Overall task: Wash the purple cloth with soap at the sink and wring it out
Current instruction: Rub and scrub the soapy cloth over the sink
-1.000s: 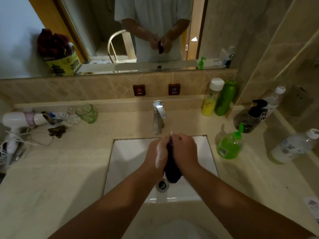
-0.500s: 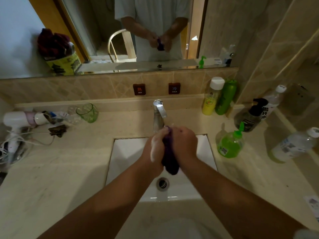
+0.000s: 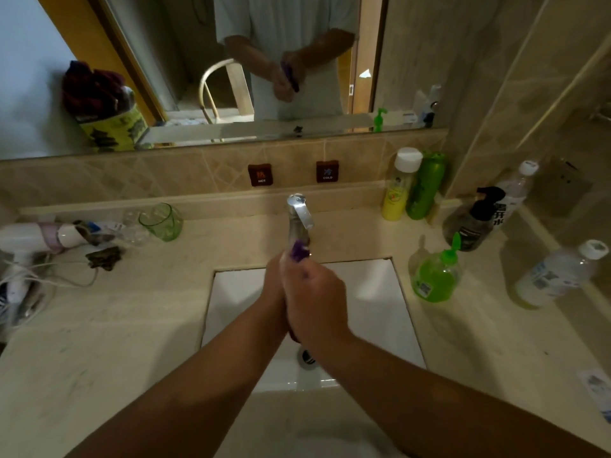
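Both my hands are pressed together over the white sink [image 3: 373, 292], just below the chrome tap [image 3: 299, 219]. The purple cloth [image 3: 299, 251] is squeezed between them; only a tuft sticks out above my fingers and a dark end shows below my palms. My right hand [image 3: 314, 299] lies on top and grips the cloth. My left hand [image 3: 272, 292] is mostly hidden behind it and holds the cloth from the other side. The green soap pump bottle [image 3: 434, 279] stands on the counter right of the basin. No water stream is visible.
Yellow and green bottles [image 3: 411, 186] stand at the back right, with a dark pump bottle [image 3: 476, 219] and clear bottles [image 3: 558, 276] along the right wall. A green glass [image 3: 162, 221], a hair dryer [image 3: 36, 238] and cords lie on the left counter. The drain [image 3: 307, 357] shows below my wrists.
My hands have risen from low over the drain toward the tap and closed tighter together. The cloth that hung below them is now mostly hidden, with a tuft poking out on top.
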